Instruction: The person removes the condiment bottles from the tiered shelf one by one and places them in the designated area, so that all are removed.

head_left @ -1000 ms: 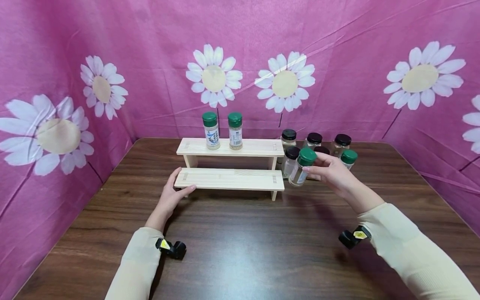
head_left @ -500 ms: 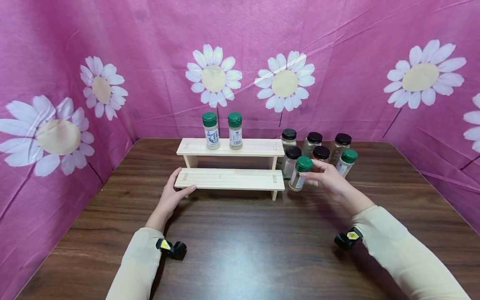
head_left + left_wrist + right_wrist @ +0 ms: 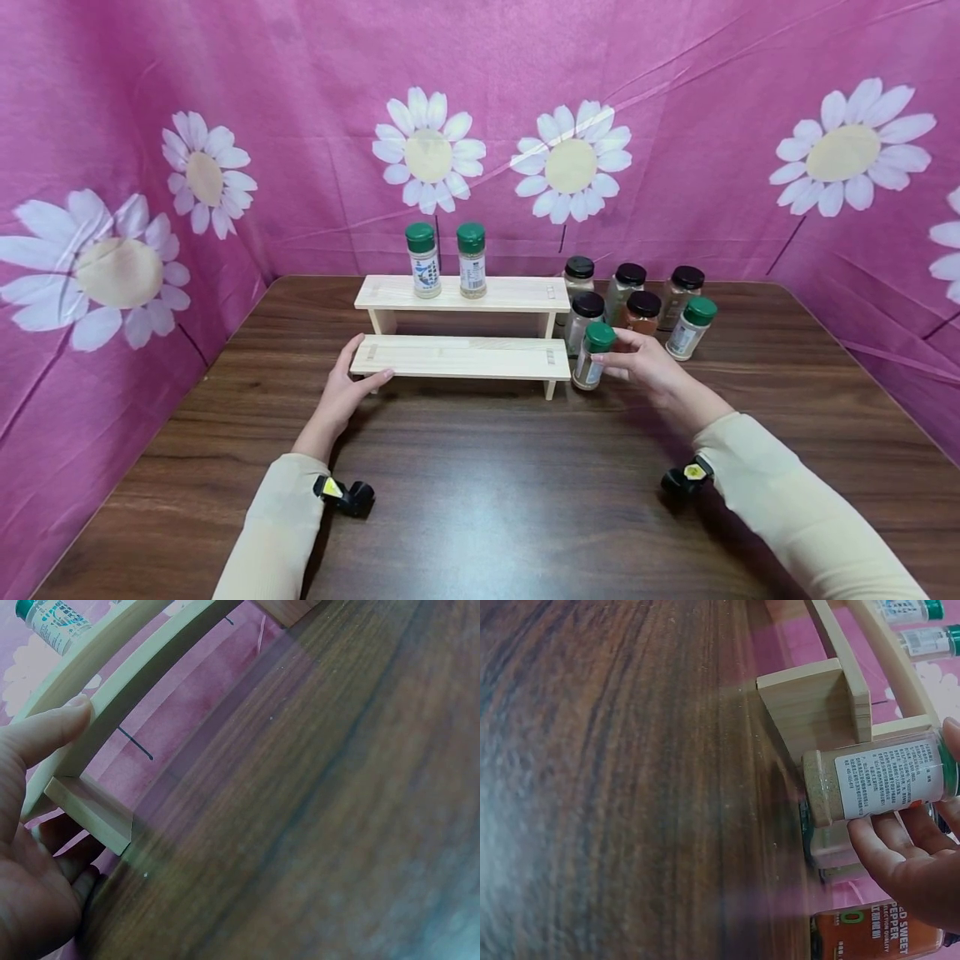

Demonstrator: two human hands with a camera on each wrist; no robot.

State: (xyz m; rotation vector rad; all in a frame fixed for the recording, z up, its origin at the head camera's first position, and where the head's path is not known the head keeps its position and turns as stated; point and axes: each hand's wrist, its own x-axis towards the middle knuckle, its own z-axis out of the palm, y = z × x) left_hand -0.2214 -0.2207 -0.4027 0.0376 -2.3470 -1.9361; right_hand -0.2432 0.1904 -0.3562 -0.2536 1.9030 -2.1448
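Note:
A two-tier wooden spice rack (image 3: pixel 459 357) stands on the table. My left hand (image 3: pixel 347 390) grips the left end of its lower tier. The thumb (image 3: pixel 56 729) lies against the front edge while the fingers reach behind the leg. With my right hand (image 3: pixel 641 364) I hold a green-capped spice jar (image 3: pixel 588 367) near its cap, just off the rack's right end. Tan powder and a white printed label show on this jar (image 3: pixel 877 780) in the right wrist view. Two more green-capped jars (image 3: pixel 425 271) stand side by side on the upper tier.
Several black-capped jars (image 3: pixel 622 292) are grouped on the table right of the rack, one with orange-red powder (image 3: pixel 642 312). Another green-capped jar (image 3: pixel 688 333) stands at their right. A pink flowered cloth (image 3: pixel 315 100) hangs behind the table (image 3: pixel 480 483).
My right hand has brought the green-capped jar toward me, down and slightly left, away from the black-capped jars. The left hand stays on the rack.

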